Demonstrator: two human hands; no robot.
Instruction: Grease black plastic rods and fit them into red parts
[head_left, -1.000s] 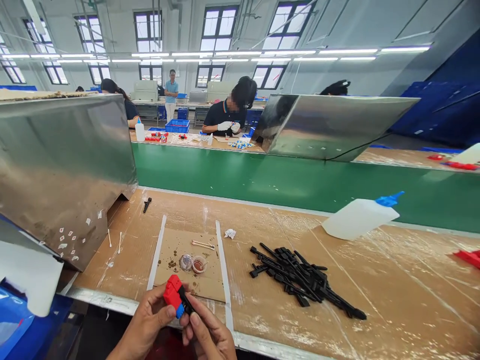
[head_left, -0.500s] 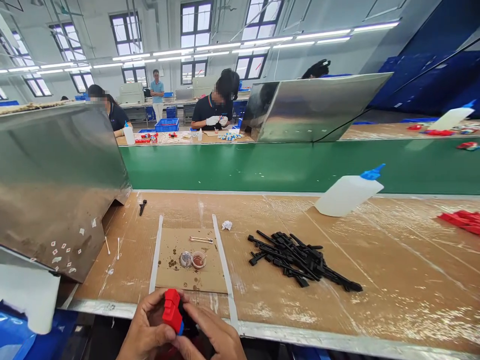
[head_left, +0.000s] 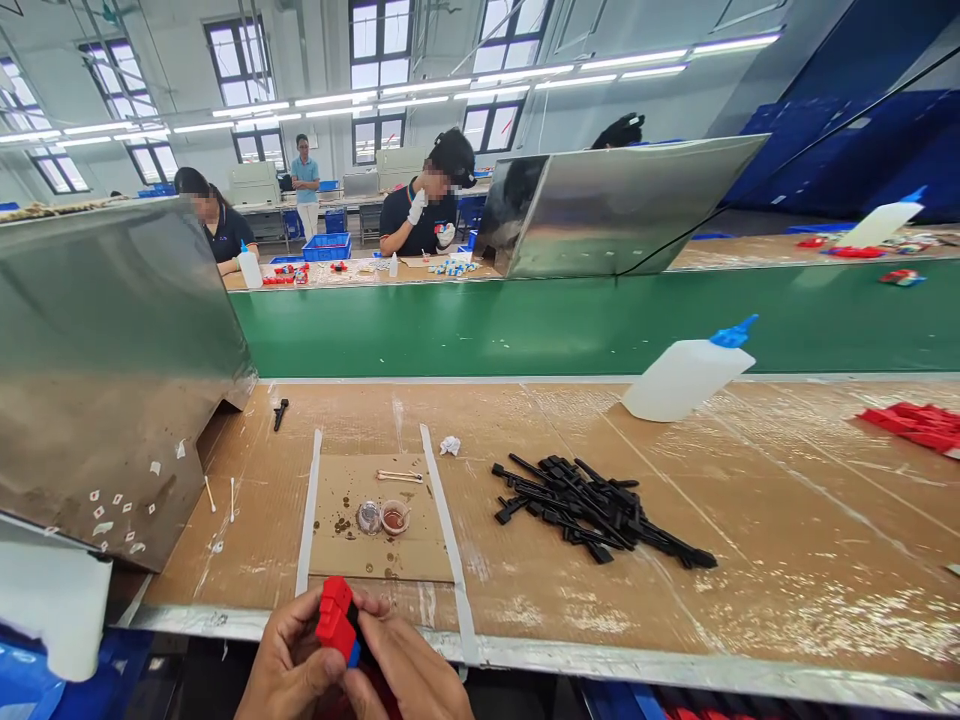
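**Both hands on one red block**

At bottom centre, the left hand (head_left: 289,665) and right hand (head_left: 409,675) pinch a red part (head_left: 334,620) between them (steadied from both sides). Black strips (head_left: 592,500) lie piled mid-frame, within reach; a white bottle (head_left: 686,372) rests beyond.

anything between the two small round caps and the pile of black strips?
Head view: a white tape strip runs between the caps and the black strips; otherwise bare cardboard. Both hands hold the red part nearer, at the table edge.
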